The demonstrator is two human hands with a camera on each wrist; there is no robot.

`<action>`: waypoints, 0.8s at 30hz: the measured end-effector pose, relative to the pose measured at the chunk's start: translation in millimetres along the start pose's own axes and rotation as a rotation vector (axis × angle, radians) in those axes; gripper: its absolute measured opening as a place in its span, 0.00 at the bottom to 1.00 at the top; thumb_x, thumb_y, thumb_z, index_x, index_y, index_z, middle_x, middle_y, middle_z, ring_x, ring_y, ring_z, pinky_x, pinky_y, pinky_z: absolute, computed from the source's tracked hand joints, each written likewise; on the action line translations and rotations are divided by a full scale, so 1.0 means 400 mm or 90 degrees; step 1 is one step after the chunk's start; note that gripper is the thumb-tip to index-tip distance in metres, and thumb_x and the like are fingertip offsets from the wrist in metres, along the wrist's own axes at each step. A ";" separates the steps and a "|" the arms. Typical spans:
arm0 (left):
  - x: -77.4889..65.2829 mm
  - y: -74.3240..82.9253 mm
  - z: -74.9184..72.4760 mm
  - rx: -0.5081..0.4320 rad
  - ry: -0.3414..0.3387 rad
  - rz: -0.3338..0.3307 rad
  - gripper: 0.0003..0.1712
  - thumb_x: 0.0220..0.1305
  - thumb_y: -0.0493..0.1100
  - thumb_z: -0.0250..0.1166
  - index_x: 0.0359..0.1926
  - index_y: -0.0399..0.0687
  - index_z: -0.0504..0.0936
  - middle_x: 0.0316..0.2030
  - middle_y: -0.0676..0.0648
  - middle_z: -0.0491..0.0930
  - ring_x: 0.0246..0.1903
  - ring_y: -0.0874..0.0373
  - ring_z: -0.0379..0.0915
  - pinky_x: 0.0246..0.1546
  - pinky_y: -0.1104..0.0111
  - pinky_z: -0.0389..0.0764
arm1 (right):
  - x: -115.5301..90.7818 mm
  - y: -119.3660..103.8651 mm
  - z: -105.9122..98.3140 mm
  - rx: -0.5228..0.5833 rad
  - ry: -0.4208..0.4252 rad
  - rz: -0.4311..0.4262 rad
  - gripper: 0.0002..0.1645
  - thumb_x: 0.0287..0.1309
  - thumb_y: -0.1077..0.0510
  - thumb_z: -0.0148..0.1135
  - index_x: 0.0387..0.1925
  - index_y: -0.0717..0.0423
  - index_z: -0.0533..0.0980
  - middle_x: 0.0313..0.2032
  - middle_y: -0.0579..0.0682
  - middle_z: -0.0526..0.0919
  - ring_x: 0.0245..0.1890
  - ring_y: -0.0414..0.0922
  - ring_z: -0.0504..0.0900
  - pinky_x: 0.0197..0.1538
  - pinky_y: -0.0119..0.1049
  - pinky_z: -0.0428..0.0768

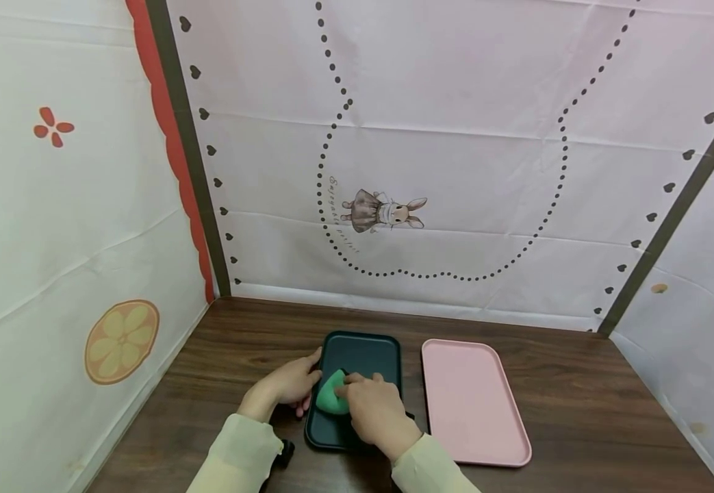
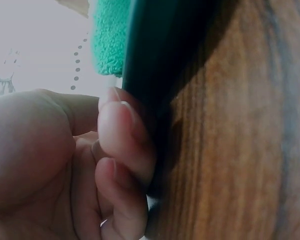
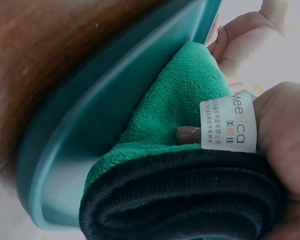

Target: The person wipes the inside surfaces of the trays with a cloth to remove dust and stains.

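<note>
At the lower centre of the head view, a green cloth [image 1: 330,397] lies on a dark tray [image 1: 359,349], toward its left side. The right hand [image 1: 376,411] reaches in from the bottom of the frame and covers part of the cloth. From above, that hand hides its own hold; the right wrist view shows it. There a fingertip presses into the green pile near the middle of the frame, with the thick of the hand against the cloth at the right edge, so the cloth is gripped between them. Only this view gives the white printed label [image 3: 229,122], right of centre, and the dark edging [image 3: 190,170] curling in folded layers along the bottom.

The left hand [image 1: 285,383] is at the dark tray's left edge. The left wrist view adds its bent fingers, close against the outer side of the tray, with the cloth showing above them at the top of the frame. That side is dark and blurred, so I cannot tell whether the hand pinches the tray or merely rests against it.

A pink tray [image 1: 474,404] lies to the right of the dark one on the wooden table [image 1: 597,411], visible in full only from the head.
</note>
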State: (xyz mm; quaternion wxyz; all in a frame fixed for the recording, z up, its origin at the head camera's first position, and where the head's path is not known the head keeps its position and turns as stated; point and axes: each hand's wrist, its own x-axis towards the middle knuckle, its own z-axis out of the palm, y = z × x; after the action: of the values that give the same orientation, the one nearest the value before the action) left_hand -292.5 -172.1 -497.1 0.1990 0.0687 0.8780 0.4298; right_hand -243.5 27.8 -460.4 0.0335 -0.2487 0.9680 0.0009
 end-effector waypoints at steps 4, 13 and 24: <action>0.001 -0.001 -0.001 -0.005 -0.003 0.004 0.35 0.83 0.43 0.49 0.83 0.47 0.49 0.15 0.44 0.77 0.11 0.56 0.73 0.16 0.66 0.76 | 0.011 0.003 0.000 0.005 -0.005 0.011 0.34 0.57 0.57 0.77 0.63 0.26 0.80 0.67 0.40 0.79 0.47 0.54 0.83 0.37 0.46 0.87; 0.000 0.002 -0.005 -0.002 -0.007 0.000 0.35 0.83 0.44 0.48 0.83 0.46 0.49 0.15 0.45 0.77 0.11 0.57 0.73 0.17 0.66 0.77 | 0.031 0.008 -0.010 0.015 -0.011 0.026 0.33 0.59 0.57 0.75 0.63 0.27 0.80 0.68 0.41 0.78 0.50 0.55 0.83 0.40 0.47 0.87; -0.001 0.002 0.001 -0.002 0.001 0.004 0.35 0.82 0.42 0.49 0.83 0.47 0.50 0.14 0.44 0.77 0.11 0.56 0.73 0.16 0.66 0.76 | 0.049 0.006 -0.010 0.006 -0.010 0.047 0.31 0.61 0.58 0.73 0.63 0.28 0.80 0.67 0.41 0.79 0.44 0.53 0.81 0.39 0.46 0.86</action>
State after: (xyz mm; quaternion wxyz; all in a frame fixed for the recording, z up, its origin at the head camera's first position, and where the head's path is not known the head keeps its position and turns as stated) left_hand -292.0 -171.5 -496.5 0.1975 0.0706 0.8772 0.4318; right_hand -262.0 20.5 -457.9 0.0425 -0.2128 0.9762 -0.0005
